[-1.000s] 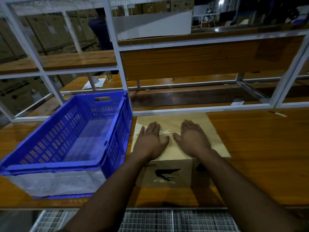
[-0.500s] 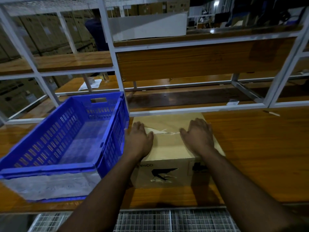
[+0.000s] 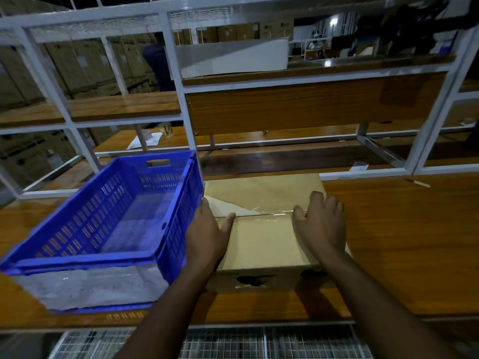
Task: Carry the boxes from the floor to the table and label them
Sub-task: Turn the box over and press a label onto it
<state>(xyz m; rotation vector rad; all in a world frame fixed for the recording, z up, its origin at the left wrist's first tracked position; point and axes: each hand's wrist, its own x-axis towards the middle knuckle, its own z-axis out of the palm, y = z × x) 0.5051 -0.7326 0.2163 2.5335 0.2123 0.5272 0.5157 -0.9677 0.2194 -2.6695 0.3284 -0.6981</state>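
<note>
A brown cardboard box (image 3: 261,244) lies on the wooden table (image 3: 404,239), with a taped seam across its top and a black logo on its near side. My left hand (image 3: 207,234) rests flat on the box's top left edge, against the blue crate, thumb spread along the seam. On the top right edge rests my right hand (image 3: 321,224), fingers slightly bent and thumb at the seam. Neither hand holds anything.
A blue plastic crate (image 3: 108,216) stands on the table touching the box's left side. A white metal shelf frame (image 3: 181,94) with wooden shelves rises behind. A small paper slip (image 3: 360,167) lies at the back right. Wire mesh (image 3: 259,343) runs below the table edge.
Both hands have slid apart from the middle of the box top to its left and right edges. The view has shifted slightly.
</note>
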